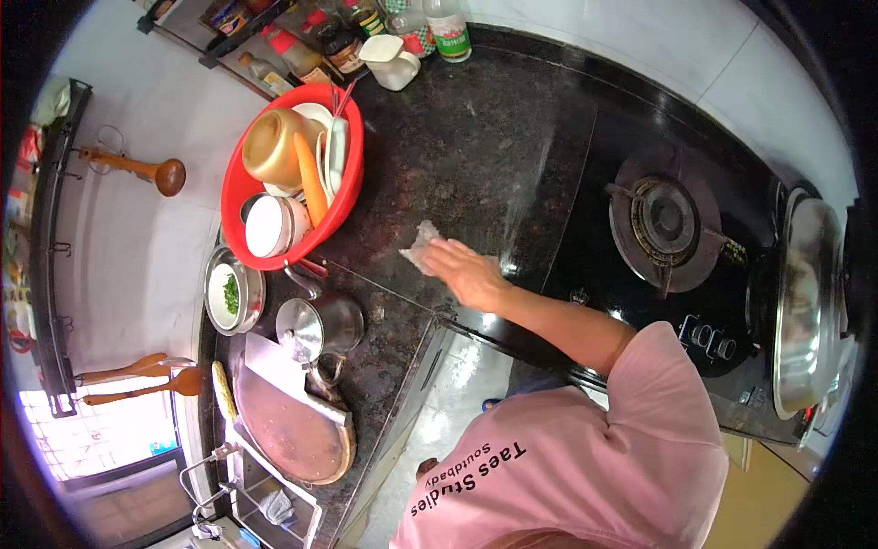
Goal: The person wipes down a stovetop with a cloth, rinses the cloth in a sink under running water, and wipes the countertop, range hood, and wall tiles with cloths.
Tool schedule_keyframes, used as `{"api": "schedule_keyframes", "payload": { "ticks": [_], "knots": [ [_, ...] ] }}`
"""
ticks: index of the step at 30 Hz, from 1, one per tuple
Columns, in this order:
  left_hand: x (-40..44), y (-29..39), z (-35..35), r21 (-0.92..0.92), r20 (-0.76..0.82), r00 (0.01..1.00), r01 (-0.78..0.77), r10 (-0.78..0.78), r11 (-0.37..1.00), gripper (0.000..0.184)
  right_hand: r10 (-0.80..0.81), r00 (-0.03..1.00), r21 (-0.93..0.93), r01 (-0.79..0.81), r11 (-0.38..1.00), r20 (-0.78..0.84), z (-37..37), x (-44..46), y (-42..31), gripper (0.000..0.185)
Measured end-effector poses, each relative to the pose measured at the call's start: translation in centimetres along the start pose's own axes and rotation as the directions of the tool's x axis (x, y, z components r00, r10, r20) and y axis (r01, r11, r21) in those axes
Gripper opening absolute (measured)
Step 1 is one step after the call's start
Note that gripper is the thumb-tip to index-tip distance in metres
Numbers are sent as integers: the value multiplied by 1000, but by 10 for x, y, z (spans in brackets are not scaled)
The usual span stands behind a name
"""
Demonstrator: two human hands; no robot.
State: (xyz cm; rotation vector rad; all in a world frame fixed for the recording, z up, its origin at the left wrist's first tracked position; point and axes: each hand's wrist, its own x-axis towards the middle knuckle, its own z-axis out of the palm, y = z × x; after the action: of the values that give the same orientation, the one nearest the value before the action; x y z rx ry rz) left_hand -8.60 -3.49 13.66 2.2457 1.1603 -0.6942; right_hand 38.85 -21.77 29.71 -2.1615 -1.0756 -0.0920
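The person wears a pale pink short-sleeved cotton-like T-shirt with black lettering across its front: "Taes Studies" in larger type, "Soutdbady" smaller beneath. The loose right sleeve leaves forearm and fingers bare.

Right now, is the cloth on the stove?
No, the cloth is under the right hand on the counter, beside the stove.

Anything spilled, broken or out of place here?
Nothing looks plainly broken. Dishes are jumbled in the red basin, some on edge. Pale streaks on the counter near the right hand might be wetness or just reflected light.
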Motion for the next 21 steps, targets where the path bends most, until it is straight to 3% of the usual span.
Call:
{"api": "schedule_keyframes", "payload": {
  "ticks": [2,4,5,6,7,8,9,10,11,12,13,15,17,19,21],
  "knots": [
    [0,0,0,-7,1,1000,3,-3,1000,22,233,943,449,-105,887,-238,-16,22,20,34],
    [-3,-1,0,-18,0,1000,13,-13,1000,22,257,815,282,-121,952,-519,-42,50,58,30],
    [-5,-2,0,-17,-1,1000,19,-19,1000,22,52,748,-134,-186,973,-662,-59,63,91,28],
    [-4,-1,-1,-20,-1,1000,24,-24,1000,22,155,605,29,-212,977,-781,-66,84,135,26],
    [-6,-2,-1,-23,-3,999,33,-33,999,22,112,578,-97,-318,943,-809,-99,99,148,24],
    [-7,-2,0,-30,-1,999,42,-42,999,22,247,577,55,-329,943,-778,-121,107,171,24],
    [-8,1,0,-35,2,999,53,-53,998,22,-54,572,-323,-379,867,-818,-124,115,225,26],
    [-9,0,-2,-40,2,998,69,-69,997,22,29,592,-303,-453,838,-805,-133,116,249,29],
    [-11,1,-3,-46,4,996,87,-87,995,22,-7,589,-350,-470,810,-808,-134,115,277,33],
    [-13,1,-3,-54,4,995,103,-103,993,22,-12,705,-475,-464,748,-709,-133,111,316,34],
    [-14,1,-4,-58,10,993,118,-117,991,22,44,668,-435,-532,727,-743,-132,116,311,34],
    [-18,-1,-4,-62,22,989,149,-147,987,22,202,763,-423,-535,731,-614,-126,138,318,32],
    [-27,-6,-6,-66,33,985,171,-169,983,22,167,855,-511,-438,740,-491,-104,160,319,34],
    [-32,-10,-7,-69,44,983,183,-180,981,22,205,866,-438,-419,795,-457,-87,181,293,37],
    [-39,-15,-7,-76,51,980,194,-190,978,22,143,870,-448,-376,811,-471,-67,198,281,37]
  ]
}}
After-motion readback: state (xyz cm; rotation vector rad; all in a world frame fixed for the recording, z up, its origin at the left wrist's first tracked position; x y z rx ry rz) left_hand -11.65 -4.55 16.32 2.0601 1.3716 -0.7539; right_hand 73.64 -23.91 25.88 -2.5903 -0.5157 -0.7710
